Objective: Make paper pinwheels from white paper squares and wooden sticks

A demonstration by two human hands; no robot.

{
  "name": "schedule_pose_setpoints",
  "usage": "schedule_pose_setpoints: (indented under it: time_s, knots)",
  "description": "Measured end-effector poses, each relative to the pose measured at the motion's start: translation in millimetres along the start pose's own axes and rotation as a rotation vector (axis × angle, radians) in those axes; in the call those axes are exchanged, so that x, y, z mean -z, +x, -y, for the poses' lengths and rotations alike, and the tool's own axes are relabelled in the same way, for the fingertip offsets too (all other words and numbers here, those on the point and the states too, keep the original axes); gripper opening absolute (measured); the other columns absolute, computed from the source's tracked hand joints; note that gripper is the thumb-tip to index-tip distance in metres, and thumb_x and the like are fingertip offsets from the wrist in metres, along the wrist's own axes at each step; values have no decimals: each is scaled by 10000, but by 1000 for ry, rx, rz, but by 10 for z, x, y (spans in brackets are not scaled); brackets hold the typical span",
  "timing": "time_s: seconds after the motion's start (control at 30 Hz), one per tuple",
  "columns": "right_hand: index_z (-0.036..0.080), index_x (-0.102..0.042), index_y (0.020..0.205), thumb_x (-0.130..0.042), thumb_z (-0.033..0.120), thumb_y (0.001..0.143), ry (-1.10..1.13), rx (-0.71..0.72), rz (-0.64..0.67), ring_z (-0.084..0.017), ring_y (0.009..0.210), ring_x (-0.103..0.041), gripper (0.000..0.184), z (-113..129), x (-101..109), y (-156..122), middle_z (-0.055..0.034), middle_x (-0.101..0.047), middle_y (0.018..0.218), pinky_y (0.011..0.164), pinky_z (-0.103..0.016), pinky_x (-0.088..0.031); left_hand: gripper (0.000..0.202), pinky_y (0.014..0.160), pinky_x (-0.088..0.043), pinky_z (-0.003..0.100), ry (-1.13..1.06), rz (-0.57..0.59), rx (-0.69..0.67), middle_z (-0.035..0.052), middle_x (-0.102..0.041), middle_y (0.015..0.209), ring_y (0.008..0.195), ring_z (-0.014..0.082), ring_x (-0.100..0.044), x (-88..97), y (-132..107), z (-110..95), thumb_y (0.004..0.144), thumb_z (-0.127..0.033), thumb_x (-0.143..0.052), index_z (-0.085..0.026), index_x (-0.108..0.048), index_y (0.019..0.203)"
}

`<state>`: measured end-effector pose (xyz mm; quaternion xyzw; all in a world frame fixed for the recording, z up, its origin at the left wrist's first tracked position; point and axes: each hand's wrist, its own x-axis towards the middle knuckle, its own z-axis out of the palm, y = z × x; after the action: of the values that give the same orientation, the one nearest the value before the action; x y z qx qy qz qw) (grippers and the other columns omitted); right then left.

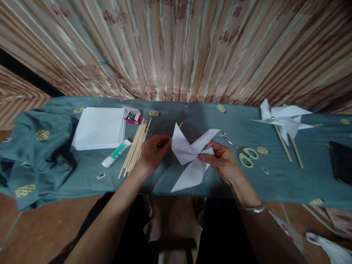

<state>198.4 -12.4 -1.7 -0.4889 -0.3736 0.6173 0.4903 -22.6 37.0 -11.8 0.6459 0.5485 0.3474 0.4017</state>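
Observation:
A white paper pinwheel (pixel 189 152) with a shiny pin at its centre is held over the table by my right hand (pixel 222 161), thumb near the pin and fingers behind the paper. To its left, my left hand (pixel 154 152) pinches a thin wooden stick (pixel 180 125), whose upper end shows past the pinwheel's blade. The paper hides part of this stick, and I cannot tell if the two touch. Beside my left wrist lies a bundle of wooden sticks (pixel 134 146). Scissors with green handles (pixel 244 154) rest just right of my right hand.
At the left are a stack of white paper (pixel 100 128), a small red box of pins (pixel 133 116) and a glue stick (pixel 116 153). Two finished pinwheels (pixel 287 119) lie at the right, near a dark object (pixel 341 161) at the edge. A curtain (pixel 176 55) hangs behind the table.

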Motion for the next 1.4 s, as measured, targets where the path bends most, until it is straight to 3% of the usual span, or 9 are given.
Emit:
schedule_pose_setpoints:
  time_s: [0.07,0.17,0.43,0.57,0.7,0.93,1.07,1.17,1.4]
  knots:
    - [255,-736,765,-913,356,531,26,4,-14,-138,670,-640,310,50,-22,-14,36,-734,761,677,-269,-534,204,595,-467,272,-379,95,131,34,-679,699,620,158,-596,-113,-106,-62,751,-340,-665,-152,-725,804]
    - [250,-728,743,-922,389,503,23,20,-32,-150,675,-636,338,103,-44,-41,24,-730,756,663,-275,-528,246,502,-372,238,-696,216,281,-5,-581,549,505,103,-478,-252,-241,-135,686,-370,-749,-150,-664,615]
    - [253,-728,752,-922,328,507,20,30,-11,-143,671,-635,322,102,-38,-90,37,-733,750,665,-275,-522,273,499,-355,212,-969,206,526,-9,-605,554,497,77,-482,-298,-338,-211,533,-303,-864,-137,-687,658]
    - [244,-712,763,-908,346,530,27,34,-35,-150,687,-644,321,78,-6,-65,33,-736,773,694,-295,-528,318,519,-391,203,-1021,211,570,-5,-634,574,504,76,-518,-327,-352,-215,504,-294,-885,-130,-716,719]
    - [243,-699,762,-894,367,558,-11,79,-54,-157,698,-654,308,92,3,-75,31,-734,776,689,-300,-538,291,515,-381,205,-1004,202,503,0,-642,592,523,76,-512,-367,-372,-232,539,-274,-870,-123,-735,747]
    - [274,-727,915,-765,264,764,-374,274,-42,-175,792,-721,156,223,-188,-437,11,-775,878,700,-287,-583,218,575,-448,262,-884,146,497,10,-669,597,558,132,-567,-337,-406,-223,518,-269,-852,-167,-721,659]
    - [282,-701,959,-677,209,834,-770,570,-153,-185,841,-726,147,332,-232,-658,-5,-776,952,754,-305,-588,217,561,-451,263,-847,159,547,18,-688,620,564,149,-584,-301,-452,-255,512,-250,-836,-176,-746,696]
    - [283,-665,1021,-602,149,861,-909,735,-166,-188,853,-722,218,423,-219,-735,-7,-770,929,770,-317,-587,199,552,-447,252,-863,202,502,20,-677,605,552,141,-566,-297,-486,-293,496,-250,-847,-169,-742,644]
    - [300,-652,1057,-576,98,799,-936,776,-185,-219,811,-711,337,507,-203,-753,-10,-748,876,706,-345,-575,212,618,-460,247,-797,285,365,-6,-601,578,574,124,-529,-298,-500,-310,585,-347,-825,-172,-708,599]
